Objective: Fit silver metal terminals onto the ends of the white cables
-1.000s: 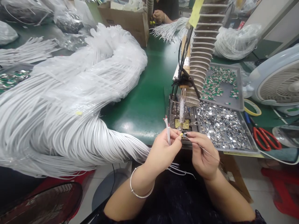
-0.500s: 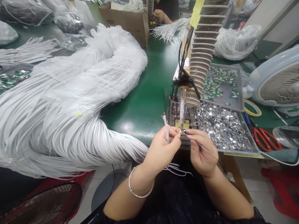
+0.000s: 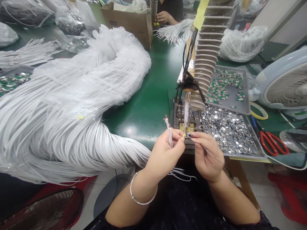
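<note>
My left hand [image 3: 168, 147] is closed around a few white cables [image 3: 170, 137] whose stripped ends with reddish wire tips point up. Its thumb and forefinger pinch something small and yellowish right by the soldering iron tip. My right hand [image 3: 208, 153] is closed on a thin strand of solder wire [image 3: 214, 155], and its fingertips also meet a small metal piece at the tip, partly hidden. The soldering iron [image 3: 187, 110] hangs tip down in a stand, above a yellow sponge [image 3: 189, 127]. Both hands nearly touch under it.
A large bundle of white cables [image 3: 96, 140], partly in plastic, covers the left. On the right are a tray of shiny metal connectors [image 3: 230, 131], a tray of green-ended connectors [image 3: 232, 95], red-handled scissors [image 3: 275, 142], yellow tape [image 3: 263, 111] and a fan [image 3: 285, 83]. A ribbed hose [image 3: 211, 54] hangs behind the iron.
My left hand and the cables in it have shifted slightly left. My right hand stays nearly still beside the iron tip. Across the table, another person's hand has moved slightly.
</note>
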The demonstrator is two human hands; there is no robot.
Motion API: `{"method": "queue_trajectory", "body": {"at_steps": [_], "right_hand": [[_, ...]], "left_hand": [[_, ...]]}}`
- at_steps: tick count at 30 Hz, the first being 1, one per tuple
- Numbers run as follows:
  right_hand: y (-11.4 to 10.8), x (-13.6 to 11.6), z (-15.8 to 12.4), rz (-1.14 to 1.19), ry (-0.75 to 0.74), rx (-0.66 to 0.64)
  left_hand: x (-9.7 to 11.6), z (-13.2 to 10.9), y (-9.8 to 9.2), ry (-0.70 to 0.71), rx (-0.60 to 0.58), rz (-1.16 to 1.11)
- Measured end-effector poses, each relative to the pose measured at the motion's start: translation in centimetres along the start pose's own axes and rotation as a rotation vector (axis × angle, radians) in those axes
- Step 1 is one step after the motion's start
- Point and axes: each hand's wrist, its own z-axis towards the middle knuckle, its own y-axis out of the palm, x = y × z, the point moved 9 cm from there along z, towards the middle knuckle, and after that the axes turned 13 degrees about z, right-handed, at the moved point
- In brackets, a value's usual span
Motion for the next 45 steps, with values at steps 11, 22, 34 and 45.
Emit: {"method": "queue_trajectory", "body": {"at_steps": [11,22,34,45], "right_hand": [[0.1,-0.2,0.2,0.001,-0.007,-0.016],[-0.1,0.0,-0.5,0.015,0.0,0.011],[-0.3,0.3,-0.4,0.061,0.016,0.05],[-0.4,-0.1,-0.3,0.045,0.02,0.044]], "left_hand": [[0.2,0.1,0.0,-0.005,-0.003,-0.004],[-0.8,0.0,0.3,-0.021,-0.013,-0.037],[-0.2,0.2,0.0,0.002,-0.006,-0.01],[-0.2,0.0,0.3,-0.004,-0.023,-0.032]]}}
